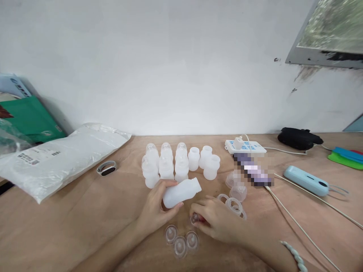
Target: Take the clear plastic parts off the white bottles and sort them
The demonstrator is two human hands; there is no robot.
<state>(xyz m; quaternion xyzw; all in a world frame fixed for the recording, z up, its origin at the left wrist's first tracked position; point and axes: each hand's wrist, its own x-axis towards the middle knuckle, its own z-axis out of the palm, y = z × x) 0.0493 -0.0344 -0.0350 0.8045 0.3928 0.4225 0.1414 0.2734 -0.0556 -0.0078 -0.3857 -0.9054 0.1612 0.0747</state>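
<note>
Kinda a home or small-office desk setup — can't tell which: brown tabletop [70, 219] against a scuffed white wall [170, 68], 1 power strip [258, 149], a smart band [108, 171] and a white plastic mailer [76, 155].

On the desk [56, 234], capped bottles [166, 162] stand left of uncapped bottles [211, 168], the parcel [76, 151] farther left. Teats [180, 246] lie in front; domes [238, 192] sit right, between rings [235, 199] and power strip [257, 148]

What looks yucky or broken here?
The gray window frame at upper right has black patches, and brownish smears streak the wall below it. That looks odd on a mostly plain wall. No spill shows around the baby bottles.
</note>
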